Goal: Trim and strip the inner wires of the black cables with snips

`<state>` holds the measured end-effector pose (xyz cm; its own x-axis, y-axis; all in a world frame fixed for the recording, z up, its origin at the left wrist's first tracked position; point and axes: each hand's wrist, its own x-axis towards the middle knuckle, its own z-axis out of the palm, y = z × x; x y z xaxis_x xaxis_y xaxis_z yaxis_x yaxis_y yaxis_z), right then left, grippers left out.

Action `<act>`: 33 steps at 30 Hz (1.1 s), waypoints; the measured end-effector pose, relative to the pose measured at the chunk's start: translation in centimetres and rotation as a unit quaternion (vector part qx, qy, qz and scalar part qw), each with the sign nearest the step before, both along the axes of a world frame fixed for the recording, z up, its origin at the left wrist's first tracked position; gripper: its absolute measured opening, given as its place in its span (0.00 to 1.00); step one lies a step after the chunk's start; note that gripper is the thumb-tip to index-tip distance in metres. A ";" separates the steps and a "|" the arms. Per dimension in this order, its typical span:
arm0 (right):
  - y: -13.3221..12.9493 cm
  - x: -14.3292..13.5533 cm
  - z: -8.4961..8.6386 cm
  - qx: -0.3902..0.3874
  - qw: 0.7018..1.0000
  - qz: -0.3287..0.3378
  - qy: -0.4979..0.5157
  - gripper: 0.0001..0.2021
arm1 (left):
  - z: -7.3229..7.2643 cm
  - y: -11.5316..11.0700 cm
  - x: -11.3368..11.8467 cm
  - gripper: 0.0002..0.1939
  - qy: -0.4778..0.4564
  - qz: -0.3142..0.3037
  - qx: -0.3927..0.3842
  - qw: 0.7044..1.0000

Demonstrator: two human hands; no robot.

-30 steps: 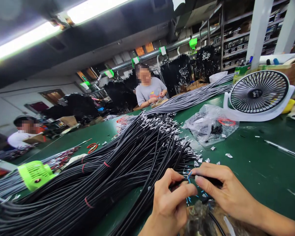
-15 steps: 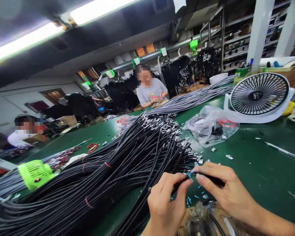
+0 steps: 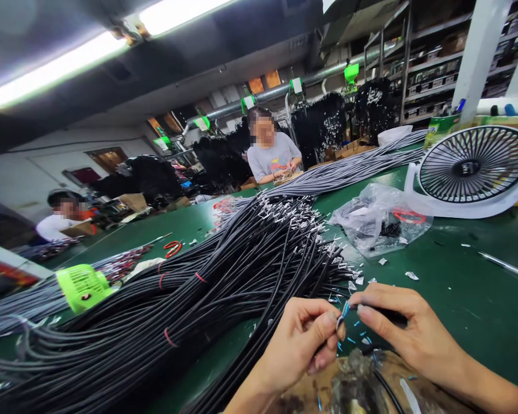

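Observation:
Between the thumb and fingers of my left hand (image 3: 300, 342) is the end of a cable (image 3: 339, 322). Thin blue wires (image 3: 346, 309) stick out of it toward my right hand (image 3: 410, 328). The right thumb and forefinger close at the tips of these wires; something dark, partly hidden, lies under the right palm. Small blue wire scraps (image 3: 357, 333) are scattered below the fingers. Close to me, under both hands, is a worn brown board (image 3: 302, 397) with a blurred greyish lump (image 3: 351, 382) and a black cable on it.
A large bundle of black cables (image 3: 224, 276) with stripped white ends spreads across the green table (image 3: 466, 299). Beyond lie a clear plastic bag (image 3: 362, 221), a white fan (image 3: 470, 169), a green fan (image 3: 84, 287) and red-handled scissors (image 3: 172, 248). Two people sit across the table.
My left hand has turned, its fingers curling more around the cable end. The blue wires now stand together more plainly between my hands. The whole view has shifted slightly.

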<state>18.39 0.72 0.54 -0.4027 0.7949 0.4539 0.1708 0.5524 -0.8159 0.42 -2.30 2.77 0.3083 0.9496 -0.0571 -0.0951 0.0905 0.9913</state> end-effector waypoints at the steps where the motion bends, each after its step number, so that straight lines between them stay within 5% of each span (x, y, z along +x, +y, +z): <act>1: 0.1 0.1 0.0 -0.013 1.000 -0.009 0.005 0.08 | 0.0 0.0 0.1 0.22 0.020 0.016 0.018 1.000; 5: 0.2 0.2 0.1 -0.039 0.999 -0.026 0.010 0.08 | -0.2 -0.5 0.8 0.14 0.198 0.108 0.179 0.958; 9: 0.2 0.0 0.2 -0.031 0.999 -0.027 0.007 0.10 | -0.5 -0.6 1.1 0.10 0.297 0.107 0.267 0.910; 12: 0.3 -0.5 0.1 -0.164 0.984 0.036 0.065 0.16 | -0.6 -0.1 0.5 0.07 0.304 0.096 0.321 0.891; 14: 0.4 -0.8 -0.2 -0.296 0.942 0.109 0.117 0.20 | -0.7 0.3 0.1 0.06 0.299 0.085 0.364 0.878; 16: 0.5 -1.1 -0.4 -0.350 0.913 0.156 0.141 0.22 | -0.9 0.5 -0.1 0.06 0.299 0.077 0.387 0.869; 20: 1.0 -1.2 -0.6 -0.157 0.984 0.047 0.074 0.16 | -1.6 0.3 0.5 0.05 0.342 0.116 0.398 0.843; 22: 1.2 -1.3 -0.7 -0.124 0.990 -0.009 0.063 0.15 | -1.9 0.1 0.8 0.05 0.365 0.143 0.395 0.831; 26: 1.0 -1.3 -0.5 -0.212 0.969 0.089 0.086 0.15 | -1.5 0.1 1.0 0.10 0.361 0.122 0.319 0.868; 28: 0.7 -1.1 -0.2 -0.139 0.981 0.121 0.068 0.11 | -1.1 0.1 1.0 0.15 0.307 0.066 0.236 0.920; 30: 0.5 -0.8 0.1 0.002 0.996 0.086 0.029 0.06 | -0.9 0.2 0.9 0.19 0.233 0.009 0.136 0.963; 33: 0.7 -0.6 0.0 0.104 0.995 0.000 0.007 0.05 | -0.8 0.0 1.0 0.21 0.185 -0.010 0.080 0.980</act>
